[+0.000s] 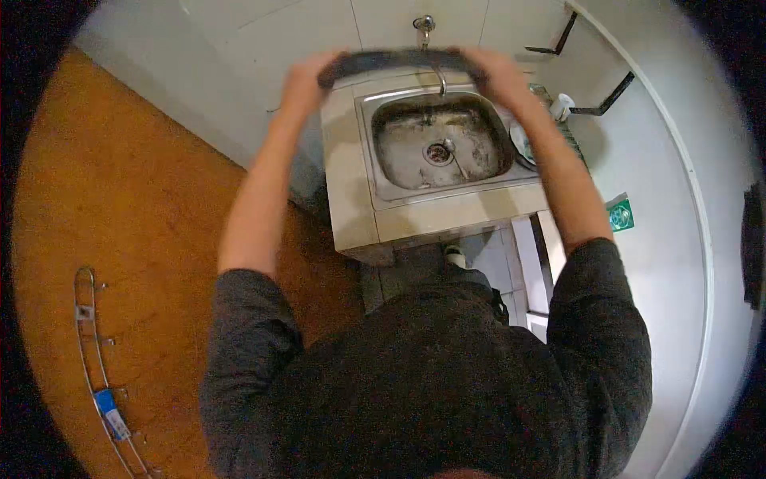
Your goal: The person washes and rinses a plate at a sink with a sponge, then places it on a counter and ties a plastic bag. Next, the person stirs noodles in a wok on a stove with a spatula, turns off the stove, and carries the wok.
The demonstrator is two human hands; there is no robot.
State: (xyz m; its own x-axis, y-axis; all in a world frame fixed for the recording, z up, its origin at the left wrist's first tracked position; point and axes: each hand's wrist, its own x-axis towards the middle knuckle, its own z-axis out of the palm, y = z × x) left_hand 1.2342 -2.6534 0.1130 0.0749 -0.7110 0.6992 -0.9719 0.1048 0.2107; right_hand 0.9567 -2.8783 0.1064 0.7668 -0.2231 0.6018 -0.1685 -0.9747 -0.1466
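A dark strip of what looks like cloth is stretched level between my two hands, blurred by motion. My left hand is closed around its left end, and my right hand grips the right end. Both arms reach forward at about the same height. Beneath and just nearer to me is a stained steel sink with a round drain. The curved metal faucet spout hangs over the basin's far edge, partly covered by the strip.
A tiled counter surrounds the sink. To its right are a partly hidden dish and a white cup. Black brackets stick out of the right wall. A wire hook rack hangs on the orange surface at left.
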